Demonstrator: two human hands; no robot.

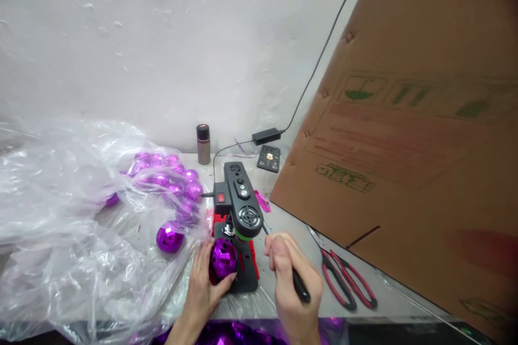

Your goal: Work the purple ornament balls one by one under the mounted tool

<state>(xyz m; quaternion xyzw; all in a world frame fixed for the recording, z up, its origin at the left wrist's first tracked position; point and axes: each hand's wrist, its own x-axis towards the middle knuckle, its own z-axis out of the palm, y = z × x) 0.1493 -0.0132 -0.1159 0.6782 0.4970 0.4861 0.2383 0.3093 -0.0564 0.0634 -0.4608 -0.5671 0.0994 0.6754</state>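
My left hand is closed around the side of a shiny purple mirror ball, thumb in front and fingers behind. The ball sits on the dark base plate of a small bench machine that looks like a mini drill press. Its black head with round vents is just above the ball; the tool tip is hidden. On the right, my right hand is wrapped around the machine's lever, whose black end shows below my fist. Another purple ball lies loose to the left.
Clear plastic sheeting covers the left, with several purple balls in it. Red-handled scissors lie on the right, before a large leaning cardboard box. Behind stand a bottle, a power adapter and a black card-like object.
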